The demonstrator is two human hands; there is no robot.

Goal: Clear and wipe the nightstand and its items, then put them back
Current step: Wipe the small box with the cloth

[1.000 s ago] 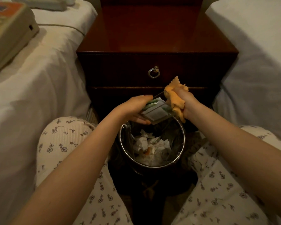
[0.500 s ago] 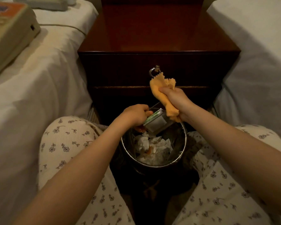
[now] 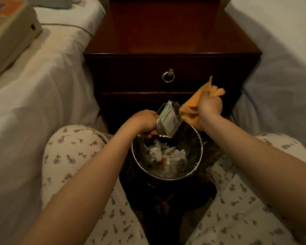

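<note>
Leftmost, white bed, bearing a beige box with an orange top, cut off by the frame's edge; kind of box impossible to tell. Farther back on the same bed, a pale flat object, mostly out of frame.

Next, left grip, fingers curled round the left side of a clear holder, fingertips tucked beneath and partly hidden. Holder up in the air above the far rim of the waste bin, in front of the nightstand's lower front, well apart from the nightstand top. Long axis close to upright, leaning away: upper end toward the drawer, base down toward the bin. Inside, a stack of flat packets with white and green edges, print too small to read.

Below, the round metal bin standing between two knees in flowered trousers, crumpled white paper within, lower body lost in shadow.

Behind, dark wooden nightstand, ring pull on the drawer, back cut off at the top.

Then orange cloth, bunched, its left corner just beside the holder's right side; touching or not, unclear. Right grip closed tight round the cloth, seen from the back, fingers hidden.

Farthest right, second white bed, only its edge in view.
</note>
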